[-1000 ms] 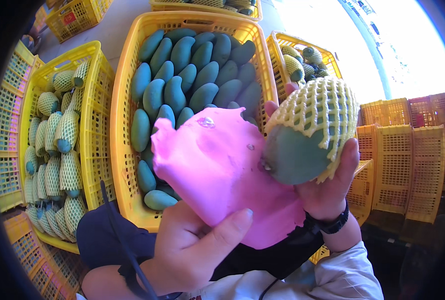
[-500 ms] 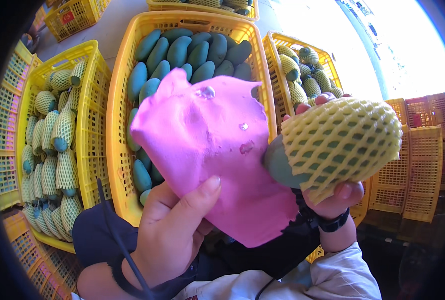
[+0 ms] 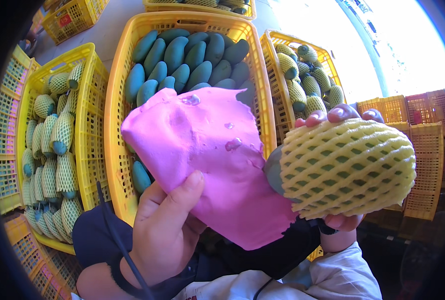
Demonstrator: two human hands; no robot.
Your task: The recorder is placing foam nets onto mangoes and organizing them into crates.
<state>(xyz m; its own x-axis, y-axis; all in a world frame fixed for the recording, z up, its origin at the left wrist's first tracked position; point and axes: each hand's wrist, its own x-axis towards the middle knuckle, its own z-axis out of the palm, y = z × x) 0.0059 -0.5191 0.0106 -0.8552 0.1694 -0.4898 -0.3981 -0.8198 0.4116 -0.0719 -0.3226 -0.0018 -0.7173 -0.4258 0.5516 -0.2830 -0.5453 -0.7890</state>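
My left hand (image 3: 162,232) is closed on a pink sheet (image 3: 207,170), its thumb lying flat on top. The sheet is limp, with ragged edges and a few shiny wet-looking spots; its material is unclear. On the right, my right hand (image 3: 340,114) grips a green mango (image 3: 274,172) in a pale yellow foam net sleeve (image 3: 350,167), fingers over the top and thumb below. Only the mango's left end sticks out of the net, right beside the sheet's right edge. Behind the sheet, a large orange-yellow crate (image 3: 116,107) holds many bare green mangoes (image 3: 175,54).
To the left, a yellow crate (image 3: 93,145) is filled with netted mangoes (image 3: 62,132). Another crate (image 3: 272,75) of netted mangoes stands behind my right hand. Stacked orange crates (image 3: 422,170) line the far right. A dark cord (image 3: 113,225) hangs near my left forearm.
The netted mango has shifted slightly right and down, and its net now covers more of the lower side. My right fingers show more over its top. The pink sheet has moved slightly left.
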